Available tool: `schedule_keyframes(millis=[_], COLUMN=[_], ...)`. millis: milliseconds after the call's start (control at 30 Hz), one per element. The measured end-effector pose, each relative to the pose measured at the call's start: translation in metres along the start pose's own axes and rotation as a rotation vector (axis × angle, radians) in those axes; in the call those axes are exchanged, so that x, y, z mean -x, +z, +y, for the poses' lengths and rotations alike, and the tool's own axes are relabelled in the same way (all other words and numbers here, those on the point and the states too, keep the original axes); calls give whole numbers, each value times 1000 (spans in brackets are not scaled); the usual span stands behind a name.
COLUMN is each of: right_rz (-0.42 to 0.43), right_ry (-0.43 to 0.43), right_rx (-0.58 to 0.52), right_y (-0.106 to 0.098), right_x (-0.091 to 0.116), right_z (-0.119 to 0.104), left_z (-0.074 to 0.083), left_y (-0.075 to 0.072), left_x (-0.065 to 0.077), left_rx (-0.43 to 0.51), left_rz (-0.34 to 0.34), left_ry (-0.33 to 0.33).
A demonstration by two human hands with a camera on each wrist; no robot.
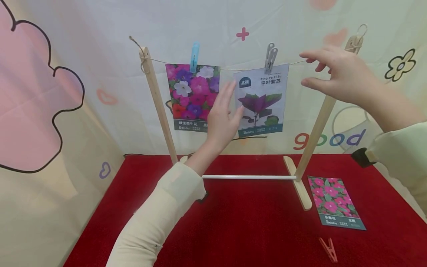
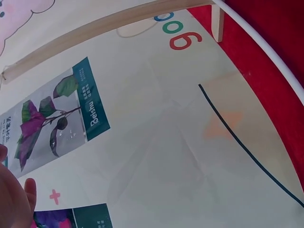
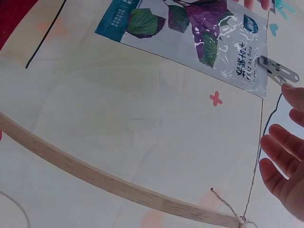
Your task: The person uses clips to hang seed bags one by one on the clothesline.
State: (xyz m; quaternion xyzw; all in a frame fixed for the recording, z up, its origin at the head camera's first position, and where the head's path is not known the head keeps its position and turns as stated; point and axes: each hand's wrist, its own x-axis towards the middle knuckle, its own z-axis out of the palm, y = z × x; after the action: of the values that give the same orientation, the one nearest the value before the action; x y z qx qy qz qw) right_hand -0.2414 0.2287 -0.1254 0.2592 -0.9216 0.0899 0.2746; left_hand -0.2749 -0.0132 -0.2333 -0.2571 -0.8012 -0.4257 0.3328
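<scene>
Pale printed cloth (image 1: 113, 55) hangs behind a red-covered table (image 1: 253, 226), where a wooden frame (image 1: 315, 133) carries a string (image 1: 230, 69). From this string hangs the purple-leaf packet (image 1: 261, 104), held at its twelve o'clock edge by a grey peg (image 1: 271, 59); its long axis runs nearly upright, print right way up, the top edge sloping up towards two o'clock. Between eight and nine o'clock of it is the left hand (image 1: 224, 116), fingers extended and thumb apart; whether it touches the packet's edge I cannot tell. At two o'clock the right hand (image 1: 337, 74) is raised near the string, fingers loosely bent, thumb apart, gripping nothing. Its neighbour at nine o'clock, the mixed-flower packet (image 1: 191, 96), hangs under a blue peg (image 1: 194, 57), its lower corner at four o'clock hidden by the left hand. The left sleeve (image 1: 160, 218) covers one end of a white rod (image 1: 250, 177). At five o'clock a pink-flower packet (image 1: 336, 203) lies pointing from eleven to five, with a red peg (image 1: 329, 250) at its six. What the packets contain cannot be seen.
</scene>
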Motion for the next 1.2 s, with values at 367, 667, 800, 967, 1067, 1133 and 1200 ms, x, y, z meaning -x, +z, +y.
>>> schedule_keyframes(millis=[367,667,800,967,1067,1133,1200], right_rz=[11,32,41,61,65,53,44], right_ry=[-60,-87,-118,-152,-162,-156,-157], right_rx=[13,1,-7,0,8,8,2], right_y=[7,17,20,25,29,31,34], right_x=[13,29,35,42,47,50,54], right_z=[3,3,2,3,5,5,6], left_z=[-7,-14,-17,-21,-24,-26,-28], left_y=[0,-1,0,0,0,0,0], left_x=[14,26,31,38,42,46,49], left_rx=[-66,-97,-104,-120,-128,-130,-129], left_rz=[-50,-89,-99,-98,-104,-107,-109], left_ry=[33,50,73,123,133,133,130])
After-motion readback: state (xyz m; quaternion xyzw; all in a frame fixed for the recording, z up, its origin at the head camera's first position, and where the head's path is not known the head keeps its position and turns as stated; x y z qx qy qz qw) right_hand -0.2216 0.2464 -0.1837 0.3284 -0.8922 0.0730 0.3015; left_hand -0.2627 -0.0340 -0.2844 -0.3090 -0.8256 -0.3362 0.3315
